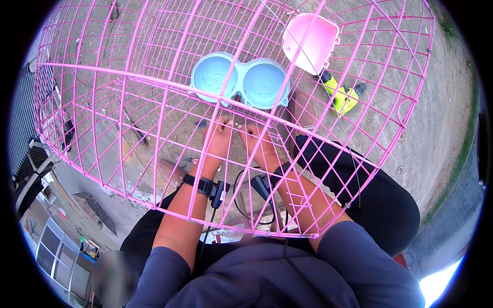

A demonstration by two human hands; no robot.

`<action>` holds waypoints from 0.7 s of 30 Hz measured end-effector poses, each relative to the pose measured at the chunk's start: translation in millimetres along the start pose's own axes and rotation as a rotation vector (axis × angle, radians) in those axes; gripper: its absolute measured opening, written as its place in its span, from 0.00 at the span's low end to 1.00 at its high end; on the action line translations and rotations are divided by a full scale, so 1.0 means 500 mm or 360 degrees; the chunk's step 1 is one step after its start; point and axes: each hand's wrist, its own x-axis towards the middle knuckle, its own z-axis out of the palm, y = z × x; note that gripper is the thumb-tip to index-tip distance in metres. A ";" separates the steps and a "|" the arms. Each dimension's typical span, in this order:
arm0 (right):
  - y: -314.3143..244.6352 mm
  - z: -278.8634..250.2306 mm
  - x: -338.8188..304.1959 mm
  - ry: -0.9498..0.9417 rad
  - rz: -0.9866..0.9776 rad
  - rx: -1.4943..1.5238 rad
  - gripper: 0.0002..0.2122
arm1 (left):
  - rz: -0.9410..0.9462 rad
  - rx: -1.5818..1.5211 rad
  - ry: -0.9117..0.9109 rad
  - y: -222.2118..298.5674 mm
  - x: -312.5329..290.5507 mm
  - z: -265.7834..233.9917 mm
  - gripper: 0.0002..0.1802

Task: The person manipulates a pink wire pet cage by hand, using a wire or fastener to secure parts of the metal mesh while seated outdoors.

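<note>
A large pink wire cage (126, 74) stands in front of me, its bars crossing over both of my forearms. Below the blue double bowl (240, 69), my left hand (219, 136) and my right hand (253, 138) are close together, with a small gap between them. The fingers of each hand are curled closed near the thin pink wires at the bowl's near side. Whatever they pinch is too small and too covered by bars to name. The two round basins of the bowl are joined side by side and seen through the cage.
A pink plastic tray (310, 46) lies beyond the bowl to the right. Beside it is a bright yellow-green and black object (343, 98). My brown shoe (305, 110) rests close by. At the left edge stands dark metal-framed furniture (33, 172). Cables hang from devices at my wrists.
</note>
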 end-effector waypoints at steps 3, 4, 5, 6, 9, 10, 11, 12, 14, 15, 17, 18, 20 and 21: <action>-0.003 -0.002 -0.002 0.0070 -0.0008 -0.0044 0.17 | 0.0003 0.0007 0.0011 0.012 -0.002 0.003 0.12; 0.007 0.013 0.000 0.0133 -0.0128 -0.0058 0.16 | 0.0052 0.0031 0.0032 0.005 -0.004 -0.001 0.12; 0.016 0.025 0.001 0.0198 -0.0248 -0.0070 0.16 | 0.0102 0.0054 0.0050 -0.001 -0.006 -0.004 0.11; 0.026 0.035 0.004 0.0113 -0.0238 0.0013 0.15 | 0.0087 0.0090 0.0056 -0.005 -0.008 -0.005 0.11; 0.044 0.048 0.015 -0.0043 -0.0216 0.0245 0.13 | 0.0079 0.0126 0.0046 -0.002 -0.010 0.005 0.11; 0.049 0.052 0.017 -0.0044 -0.0225 0.0329 0.13 | 0.0094 0.0106 0.0043 -0.007 -0.008 0.009 0.11; 0.055 0.055 0.016 -0.0071 -0.0163 0.0455 0.12 | 0.0109 0.0087 0.0040 -0.012 -0.007 0.011 0.11; 0.060 0.058 0.015 -0.0092 -0.0099 0.0581 0.12 | 0.0101 0.0074 0.0025 -0.017 -0.006 0.012 0.11; 0.022 0.021 0.000 -0.0156 0.0186 0.0900 0.12 | 0.0092 0.0028 -0.0031 -0.008 -0.001 0.020 0.11; 0.015 0.023 -0.002 -0.0197 0.0257 0.0978 0.12 | 0.0041 -0.0017 -0.0009 -0.007 -0.006 0.013 0.11; 0.005 0.019 -0.005 -0.0260 0.0405 0.1124 0.12 | -0.0052 -0.0121 0.0017 0.002 -0.015 0.005 0.10; 0.000 0.016 -0.009 -0.0234 0.0405 0.1136 0.13 | -0.0081 -0.0169 0.0015 0.009 -0.018 0.004 0.10; -0.010 0.014 -0.019 -0.0174 0.0411 0.1161 0.13 | -0.0141 -0.0263 0.0003 0.020 -0.020 0.004 0.09; -0.011 0.016 -0.019 -0.0161 0.0419 0.1200 0.13 | -0.0118 -0.0241 0.0008 0.019 -0.020 0.005 0.09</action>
